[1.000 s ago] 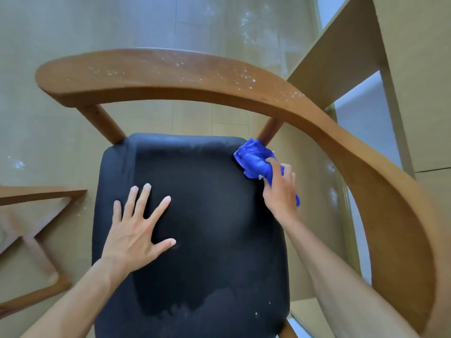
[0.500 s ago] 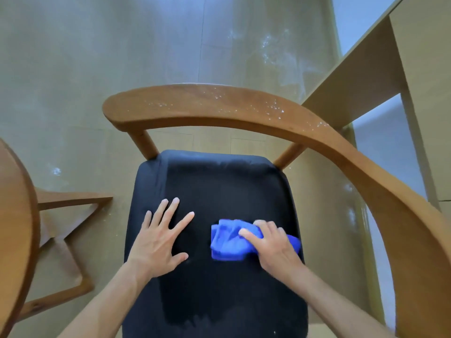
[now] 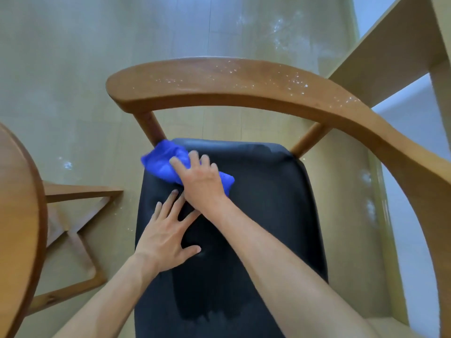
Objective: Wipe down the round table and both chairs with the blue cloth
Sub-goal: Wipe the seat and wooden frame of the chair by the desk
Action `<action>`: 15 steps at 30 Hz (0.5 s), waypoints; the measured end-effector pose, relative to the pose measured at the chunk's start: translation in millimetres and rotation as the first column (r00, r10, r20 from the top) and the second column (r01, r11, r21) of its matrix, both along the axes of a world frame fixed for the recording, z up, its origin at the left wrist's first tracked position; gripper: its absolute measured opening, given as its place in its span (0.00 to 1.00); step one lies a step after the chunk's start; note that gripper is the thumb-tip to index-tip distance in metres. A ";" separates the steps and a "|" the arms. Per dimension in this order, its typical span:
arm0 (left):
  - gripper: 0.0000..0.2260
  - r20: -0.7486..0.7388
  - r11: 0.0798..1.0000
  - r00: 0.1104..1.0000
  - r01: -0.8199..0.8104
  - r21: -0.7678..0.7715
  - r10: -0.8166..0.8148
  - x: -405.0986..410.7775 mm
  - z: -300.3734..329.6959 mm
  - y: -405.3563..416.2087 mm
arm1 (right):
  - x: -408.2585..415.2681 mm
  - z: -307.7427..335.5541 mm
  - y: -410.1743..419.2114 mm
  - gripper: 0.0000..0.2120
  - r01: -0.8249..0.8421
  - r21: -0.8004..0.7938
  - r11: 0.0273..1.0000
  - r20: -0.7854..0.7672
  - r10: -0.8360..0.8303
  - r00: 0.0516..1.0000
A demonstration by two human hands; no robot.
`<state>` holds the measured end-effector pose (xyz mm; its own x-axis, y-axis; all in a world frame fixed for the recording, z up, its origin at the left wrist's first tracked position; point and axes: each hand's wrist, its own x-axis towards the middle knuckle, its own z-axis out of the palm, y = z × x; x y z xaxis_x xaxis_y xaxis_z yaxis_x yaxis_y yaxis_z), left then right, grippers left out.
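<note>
**Blue cloth at the far left corner of the chair seat**

A pale, glossy floor fills the room below the camera, marked with scattered white specks. At the left edge curves the brown wooden rim of the round tabletop, with its wooden base frame lying on the floor beside it. At the upper right stands a light wooden piece of furniture; what kind it is cannot be told.

The chair has a curved wooden backrest rail dusted with white flecks, and its black padded seat sits under both arms.

The right hand reaches across to the far left corner of the seat, fingers curled down over the bunched blue cloth, gripping it and pressing it onto the seat. The cloth lies just beside the left backrest post, with one end sticking out on the hand's right side.

The left hand rests palm down near the seat's left edge, fingers straight and spread apart, thumb out to the right. Its fingertips pass partly under the right wrist, so the forearms cross.
</note>
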<state>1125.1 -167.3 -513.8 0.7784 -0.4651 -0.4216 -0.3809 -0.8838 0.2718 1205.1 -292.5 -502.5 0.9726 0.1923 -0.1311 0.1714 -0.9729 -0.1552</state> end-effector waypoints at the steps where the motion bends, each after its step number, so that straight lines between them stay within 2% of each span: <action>1: 0.42 0.001 1.000 1.000 0.001 0.008 -0.001 -0.2 0.4 -0.1 | -3.7 2.9 -13.0 0.23 -0.078 -0.012 0.997 0.021 0.078 0.997; 2: 0.42 0.016 1.000 1.000 0.008 0.008 -0.008 -0.6 1.4 0.2 | -5.6 3.0 -31.4 0.24 -0.089 -0.013 0.996 0.044 0.090 0.995; 3: 0.42 0.034 1.000 0.999 0.013 0.000 -0.013 -1.0 2.7 0.5 | -7.1 0.5 -53.2 0.26 -0.031 -0.011 0.999 0.063 0.032 0.998; 5: 0.42 0.018 1.000 1.000 0.016 0.009 -0.016 -1.9 3.5 0.9 | -11.2 -5.1 -98.4 0.27 0.221 -0.049 0.974 0.029 -0.220 0.975; 6: 0.42 0.005 0.999 1.000 0.023 0.036 -0.023 -2.6 2.4 1.5 | -15.2 -8.3 -117.8 0.27 0.373 -0.059 0.926 0.013 -0.373 0.928; 8: 0.41 -0.008 0.996 0.999 0.033 0.085 -0.032 -3.9 1.0 2.5 | -19.8 -8.6 -131.3 0.25 0.640 0.005 0.768 -0.008 -0.640 0.768; 10: 0.39 0.006 0.997 0.999 0.033 0.067 -0.034 -7.9 3.1 2.4 | -13.8 -9.6 -111.5 0.23 0.764 0.050 0.644 -0.043 -0.763 0.645; 11: 0.38 0.042 0.997 0.998 0.049 0.057 -0.051 -10.3 6.3 3.1 | -9.0 -9.8 -93.7 0.22 0.768 0.052 0.638 -0.039 -0.767 0.640; 12: 0.36 0.093 0.997 0.994 0.057 0.048 -0.062 -13.5 9.1 4.1 | -5.5 -10.3 -72.7 0.22 0.733 0.052 0.678 -0.020 -0.733 0.680; 15: 0.28 0.224 0.995 0.971 0.090 -0.031 -0.081 -27.8 10.4 6.8 | -3.4 -9.0 -0.6 0.25 0.470 0.053 0.881 0.011 -0.471 0.882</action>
